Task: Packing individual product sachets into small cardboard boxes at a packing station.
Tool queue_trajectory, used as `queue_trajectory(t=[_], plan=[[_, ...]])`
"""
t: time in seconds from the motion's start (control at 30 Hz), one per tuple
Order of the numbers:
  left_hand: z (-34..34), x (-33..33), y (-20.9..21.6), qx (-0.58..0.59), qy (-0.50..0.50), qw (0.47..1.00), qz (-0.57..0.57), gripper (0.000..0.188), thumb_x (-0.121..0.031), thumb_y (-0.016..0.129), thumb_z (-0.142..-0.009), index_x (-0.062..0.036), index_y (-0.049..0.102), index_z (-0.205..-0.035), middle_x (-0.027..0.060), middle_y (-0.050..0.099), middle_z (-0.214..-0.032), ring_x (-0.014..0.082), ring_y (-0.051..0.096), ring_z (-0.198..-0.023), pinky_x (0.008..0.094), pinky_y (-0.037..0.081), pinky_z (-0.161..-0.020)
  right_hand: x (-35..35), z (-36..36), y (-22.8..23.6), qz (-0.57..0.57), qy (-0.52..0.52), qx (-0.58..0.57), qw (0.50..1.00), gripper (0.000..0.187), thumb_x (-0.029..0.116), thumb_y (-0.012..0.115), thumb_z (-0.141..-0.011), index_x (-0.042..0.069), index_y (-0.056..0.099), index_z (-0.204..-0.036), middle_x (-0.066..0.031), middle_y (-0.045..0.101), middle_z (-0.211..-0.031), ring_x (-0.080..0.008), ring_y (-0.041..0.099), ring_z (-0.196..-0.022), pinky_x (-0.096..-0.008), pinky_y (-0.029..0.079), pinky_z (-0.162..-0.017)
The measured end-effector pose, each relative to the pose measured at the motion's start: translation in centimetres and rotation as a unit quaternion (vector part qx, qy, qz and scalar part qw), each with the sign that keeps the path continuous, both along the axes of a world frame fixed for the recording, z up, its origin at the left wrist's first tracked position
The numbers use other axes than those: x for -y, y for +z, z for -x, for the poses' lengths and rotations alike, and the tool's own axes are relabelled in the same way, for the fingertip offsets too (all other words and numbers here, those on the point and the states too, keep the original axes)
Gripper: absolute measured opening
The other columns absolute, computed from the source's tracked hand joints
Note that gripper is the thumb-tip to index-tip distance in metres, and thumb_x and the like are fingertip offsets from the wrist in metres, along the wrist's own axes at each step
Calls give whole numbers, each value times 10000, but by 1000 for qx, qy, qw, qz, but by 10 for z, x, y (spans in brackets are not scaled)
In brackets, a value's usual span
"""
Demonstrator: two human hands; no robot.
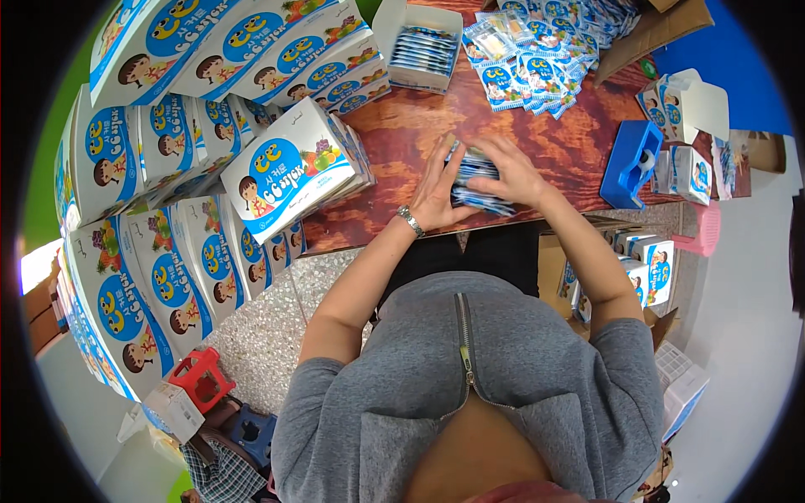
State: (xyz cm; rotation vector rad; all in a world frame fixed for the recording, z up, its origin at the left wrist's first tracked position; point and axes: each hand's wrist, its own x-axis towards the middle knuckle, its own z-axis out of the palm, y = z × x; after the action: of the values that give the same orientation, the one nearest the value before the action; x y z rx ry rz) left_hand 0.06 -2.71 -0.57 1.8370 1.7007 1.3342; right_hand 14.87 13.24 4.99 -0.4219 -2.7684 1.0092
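Observation:
A stack of small blue and white sachets stands on edge on the reddish wood-patterned table, near its front edge. My left hand, with a metal watch on the wrist, presses against the stack's left side. From the right, my right hand curves over it, fingers along its top and side. Both hands grip the stack between them. Beyond them sits an open white box with a row of similar sachets inside. A heap of loose sachets spreads at the far right of the box.
Printed white and blue boxes are piled high on the left, with flattened-looking ones leaning nearby. A brown carton stands behind the heap. On the right are a blue tape dispenser, small boxes and a pink stool.

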Motion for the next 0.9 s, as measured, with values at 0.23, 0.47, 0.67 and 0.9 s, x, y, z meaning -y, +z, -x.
queue_trajectory(t=[0.23, 0.47, 0.67, 0.9], plan=[[3, 0, 4, -4, -8, 1000, 22, 1162, -216, 864, -639, -60, 189, -1572, 288, 302, -1522, 487, 346, -1382, 563, 312, -1144, -5, 3, 0, -84, 40, 65, 994, 806, 417, 756, -815, 19, 444, -1442, -245, 504, -1386, -414, 491, -1291, -472, 419, -1068], [8, 4, 4, 33, -2, 998, 61, 1125, -200, 839, -661, -43, 193, -1568, 279, 392, -1463, 458, 397, -1353, 508, 354, -1125, 28, 6, 28, -165, 67, 163, 970, 1074, 412, 856, -683, 80, 284, -1530, -271, 414, -1451, -473, 458, -1307, -520, 397, -1095], [18, -28, 46, 6, 52, 999, -11, 910, -221, 796, -754, 1, 333, -1504, 267, 420, -1461, 449, 392, -1372, 498, 344, -1132, 19, 8, 18, -165, 0, 167, 972, 998, 226, 879, -579, 141, 397, -1449, -185, 554, -1237, -385, 590, -1128, -499, 507, -932], [63, -120, 46, -361, 308, 880, 11, 331, -137, 635, -829, -24, 625, -1140, 187, 631, -1152, 366, 546, -1205, 574, 338, -1110, 20, -8, 23, -198, 19, 158, 967, 923, 256, 860, -581, 133, 443, -1395, -181, 578, -1140, -393, 616, -1038, -478, 544, -861]])
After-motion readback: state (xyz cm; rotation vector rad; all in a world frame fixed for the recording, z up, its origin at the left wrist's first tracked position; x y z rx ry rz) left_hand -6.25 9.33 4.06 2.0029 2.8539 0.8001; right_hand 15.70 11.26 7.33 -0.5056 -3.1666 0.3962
